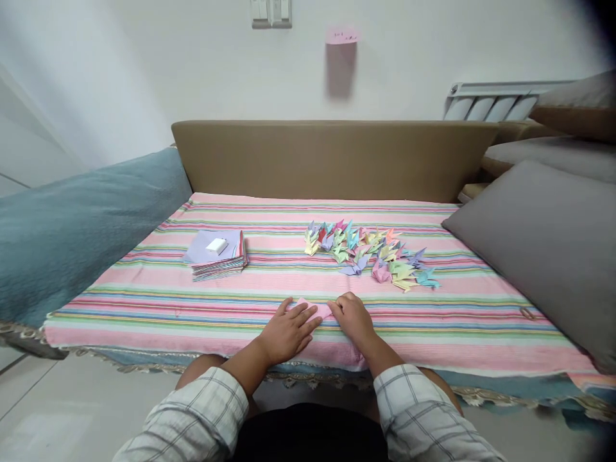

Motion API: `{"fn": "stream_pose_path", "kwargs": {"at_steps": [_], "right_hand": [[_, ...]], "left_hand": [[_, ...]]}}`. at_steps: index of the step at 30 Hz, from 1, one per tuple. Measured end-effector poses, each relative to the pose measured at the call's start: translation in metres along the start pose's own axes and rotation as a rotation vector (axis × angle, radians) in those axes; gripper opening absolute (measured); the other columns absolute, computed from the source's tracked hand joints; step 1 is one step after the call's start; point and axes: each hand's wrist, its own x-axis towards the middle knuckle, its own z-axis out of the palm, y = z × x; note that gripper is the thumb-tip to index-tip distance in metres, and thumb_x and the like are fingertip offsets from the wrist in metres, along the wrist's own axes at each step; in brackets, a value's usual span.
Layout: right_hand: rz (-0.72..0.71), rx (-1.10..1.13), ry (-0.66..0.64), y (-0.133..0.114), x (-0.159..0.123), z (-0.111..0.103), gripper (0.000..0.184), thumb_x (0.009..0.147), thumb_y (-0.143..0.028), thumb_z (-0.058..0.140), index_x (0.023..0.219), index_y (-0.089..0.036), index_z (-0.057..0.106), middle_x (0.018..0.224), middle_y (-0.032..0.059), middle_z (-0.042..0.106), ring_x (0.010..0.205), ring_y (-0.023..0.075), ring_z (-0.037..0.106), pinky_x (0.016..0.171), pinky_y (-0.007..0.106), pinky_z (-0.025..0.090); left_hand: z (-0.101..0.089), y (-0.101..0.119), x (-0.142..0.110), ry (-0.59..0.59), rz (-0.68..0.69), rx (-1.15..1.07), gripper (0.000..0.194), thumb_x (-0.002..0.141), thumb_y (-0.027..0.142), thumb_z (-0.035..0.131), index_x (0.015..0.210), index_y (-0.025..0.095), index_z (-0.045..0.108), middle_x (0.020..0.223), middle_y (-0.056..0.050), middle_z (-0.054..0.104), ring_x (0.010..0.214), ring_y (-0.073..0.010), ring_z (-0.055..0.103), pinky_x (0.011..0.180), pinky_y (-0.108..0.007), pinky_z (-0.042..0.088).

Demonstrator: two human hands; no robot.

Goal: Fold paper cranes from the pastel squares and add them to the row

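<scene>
Matt pink paper (315, 311), striped woven cloth (144, 276), smooth brown backrest (332, 160)

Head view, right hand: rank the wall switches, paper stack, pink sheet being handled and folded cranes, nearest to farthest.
From the right hand:
1. Pink sheet: touching, on its left.
2. Folded cranes: just beyond it.
3. Paper stack: well to the left.
4. Wall switches: high on the wall.

A home sitting area, with a cloth-covered sofa (144, 282), cushions (539, 237) and wall switches (271, 13).
</scene>
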Motion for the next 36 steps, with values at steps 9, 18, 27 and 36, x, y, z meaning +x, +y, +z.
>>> {"fn": "stream_pose_path", "kwargs": {"at_steps": [9,18,27,36], "right_hand": [[0.023,0.142,0.088,0.002,-0.003,-0.001,0.03,0.089,-0.04,0.045,0.069,-0.02,0.055,0.072,0.0021,0.055,0.072,0.0165,0.052,0.067,0.027,0.039],[-0.447,-0.048,0.099,-0.001,-0.042,-0.001,0.041,0.088,-0.046,0.047,0.121,-0.023,0.056,0.139,0.0127,0.037,0.125,0.0294,0.034,0.101,0.047,0.032],[-0.342,-0.215,0.11,0.006,-0.049,-0.005,0.04,0.088,-0.046,0.048,0.12,-0.024,0.059,0.14,0.0138,0.038,0.124,0.0308,0.037,0.097,0.046,0.038],[-0.277,-0.254,0.21,0.012,-0.049,0.0,0.039,0.089,-0.044,0.047,0.113,-0.018,0.062,0.133,0.015,0.047,0.119,0.0291,0.043,0.098,0.044,0.038]], "left_hand": [[0.002,0.001,0.0,0.004,-0.001,-0.023,0.043,0.092,0.035,0.039,0.134,0.028,0.043,0.137,-0.005,0.049,0.128,-0.0222,0.041,0.111,-0.05,0.013],[0.003,0.002,-0.001,-0.002,-0.011,-0.029,0.044,0.093,0.037,0.036,0.135,0.028,0.041,0.139,-0.005,0.046,0.13,-0.0218,0.037,0.111,-0.05,0.012],[0.003,0.002,-0.001,0.006,-0.014,-0.049,0.042,0.093,0.037,0.037,0.132,0.028,0.045,0.139,-0.004,0.047,0.129,-0.0219,0.038,0.111,-0.05,0.012],[0.002,0.002,0.0,0.0,-0.02,-0.067,0.043,0.092,0.037,0.039,0.133,0.029,0.044,0.139,-0.003,0.046,0.13,-0.0223,0.038,0.112,-0.048,0.013]]}}
